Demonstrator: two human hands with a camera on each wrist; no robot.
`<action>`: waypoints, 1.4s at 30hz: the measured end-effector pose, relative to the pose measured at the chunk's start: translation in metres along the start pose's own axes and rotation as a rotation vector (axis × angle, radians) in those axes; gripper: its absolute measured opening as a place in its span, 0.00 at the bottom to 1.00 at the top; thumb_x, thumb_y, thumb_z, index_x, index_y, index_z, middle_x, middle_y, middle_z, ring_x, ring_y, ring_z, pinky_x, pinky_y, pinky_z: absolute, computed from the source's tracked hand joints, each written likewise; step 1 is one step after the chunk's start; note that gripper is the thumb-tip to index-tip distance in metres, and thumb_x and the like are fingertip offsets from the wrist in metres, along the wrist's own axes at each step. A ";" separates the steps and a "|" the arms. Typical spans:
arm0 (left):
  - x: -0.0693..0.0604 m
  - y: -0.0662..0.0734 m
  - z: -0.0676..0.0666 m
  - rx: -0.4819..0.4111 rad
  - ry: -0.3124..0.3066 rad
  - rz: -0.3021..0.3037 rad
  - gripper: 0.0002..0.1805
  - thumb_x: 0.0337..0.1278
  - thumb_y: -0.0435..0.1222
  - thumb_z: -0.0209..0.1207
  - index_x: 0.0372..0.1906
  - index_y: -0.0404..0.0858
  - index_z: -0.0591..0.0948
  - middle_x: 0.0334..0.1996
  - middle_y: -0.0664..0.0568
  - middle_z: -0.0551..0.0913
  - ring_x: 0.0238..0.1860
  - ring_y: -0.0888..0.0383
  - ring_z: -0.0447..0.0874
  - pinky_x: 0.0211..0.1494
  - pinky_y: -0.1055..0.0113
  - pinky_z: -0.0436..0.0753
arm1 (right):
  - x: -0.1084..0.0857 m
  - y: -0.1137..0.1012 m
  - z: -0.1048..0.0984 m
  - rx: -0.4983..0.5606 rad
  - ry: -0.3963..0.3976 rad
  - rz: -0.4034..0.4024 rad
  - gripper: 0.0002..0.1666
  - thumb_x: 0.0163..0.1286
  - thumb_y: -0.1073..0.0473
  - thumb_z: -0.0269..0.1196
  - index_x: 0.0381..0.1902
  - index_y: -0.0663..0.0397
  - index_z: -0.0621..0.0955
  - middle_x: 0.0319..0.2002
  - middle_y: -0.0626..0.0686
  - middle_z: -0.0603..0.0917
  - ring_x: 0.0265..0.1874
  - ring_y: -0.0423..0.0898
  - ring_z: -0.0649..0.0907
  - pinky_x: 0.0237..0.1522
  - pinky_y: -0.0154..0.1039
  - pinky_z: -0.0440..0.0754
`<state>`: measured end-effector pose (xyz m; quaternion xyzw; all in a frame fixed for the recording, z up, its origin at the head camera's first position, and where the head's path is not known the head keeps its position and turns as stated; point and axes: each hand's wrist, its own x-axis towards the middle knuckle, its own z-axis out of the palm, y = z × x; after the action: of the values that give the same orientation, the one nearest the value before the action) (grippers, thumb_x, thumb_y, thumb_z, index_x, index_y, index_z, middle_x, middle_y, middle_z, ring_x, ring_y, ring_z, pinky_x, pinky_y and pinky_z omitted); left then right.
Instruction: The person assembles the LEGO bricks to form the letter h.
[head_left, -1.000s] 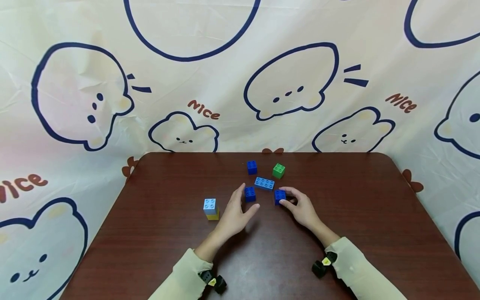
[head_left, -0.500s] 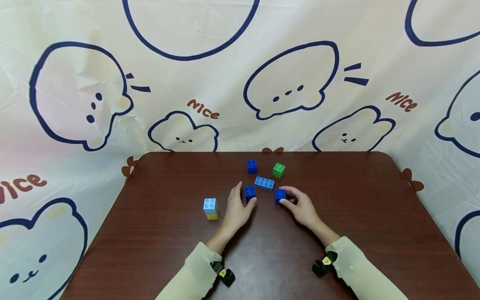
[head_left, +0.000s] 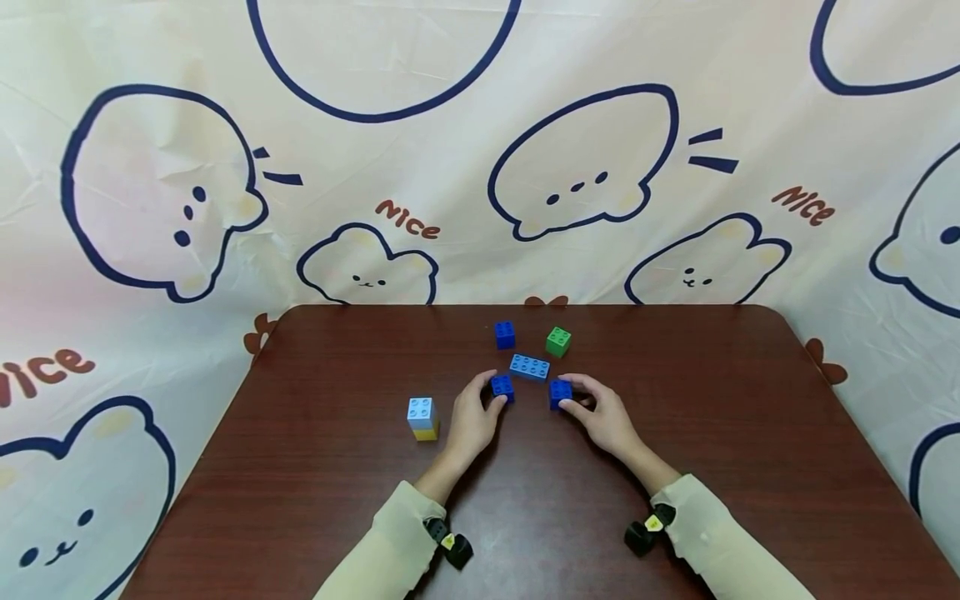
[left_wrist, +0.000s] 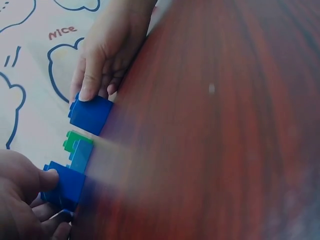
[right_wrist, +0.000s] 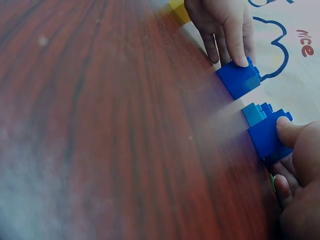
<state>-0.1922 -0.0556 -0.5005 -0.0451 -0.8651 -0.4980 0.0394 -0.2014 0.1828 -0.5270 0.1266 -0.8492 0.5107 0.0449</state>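
My left hand (head_left: 472, 418) pinches a dark blue brick (head_left: 502, 387) between thumb and fingers; in the left wrist view the thumb lies on that brick (left_wrist: 65, 187). To its right, my right hand (head_left: 606, 418) pinches another dark blue brick (head_left: 560, 393), seen in the right wrist view as the nearer dark blue brick (right_wrist: 269, 137). A gap separates the two held bricks. Just behind them lies a longer light blue brick (head_left: 529, 367), touched by neither hand.
Farther back on the brown table (head_left: 712, 400) stand a third dark blue brick (head_left: 505, 335) and a green brick (head_left: 558, 342). Left of my left hand is a stack, a light blue brick (head_left: 421, 413) on a yellow brick (head_left: 426, 434). A patterned cloth (head_left: 465, 167) hangs behind.
My left hand has moved in to the dark blue brick beside it and closed on it, and that brick has turned slightly. My right hand has kept its pinch in place.
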 end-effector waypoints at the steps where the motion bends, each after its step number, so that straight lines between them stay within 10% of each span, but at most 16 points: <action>1: 0.000 0.000 0.000 0.004 -0.001 0.001 0.23 0.69 0.30 0.61 0.67 0.32 0.76 0.65 0.38 0.77 0.69 0.43 0.72 0.70 0.47 0.71 | 0.000 0.000 0.000 0.001 -0.001 0.002 0.22 0.71 0.62 0.68 0.62 0.51 0.81 0.53 0.55 0.85 0.51 0.51 0.83 0.48 0.42 0.82; 42: -0.008 0.000 -0.007 0.035 -0.318 0.157 0.16 0.64 0.35 0.68 0.55 0.38 0.83 0.50 0.49 0.87 0.53 0.53 0.83 0.59 0.53 0.80 | 0.000 0.000 0.001 0.003 0.010 0.016 0.22 0.70 0.62 0.68 0.61 0.51 0.82 0.53 0.56 0.86 0.50 0.51 0.83 0.48 0.41 0.83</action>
<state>-0.1838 -0.0621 -0.4976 -0.1900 -0.8628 -0.4648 -0.0585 -0.2014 0.1815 -0.5276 0.1174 -0.8492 0.5130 0.0447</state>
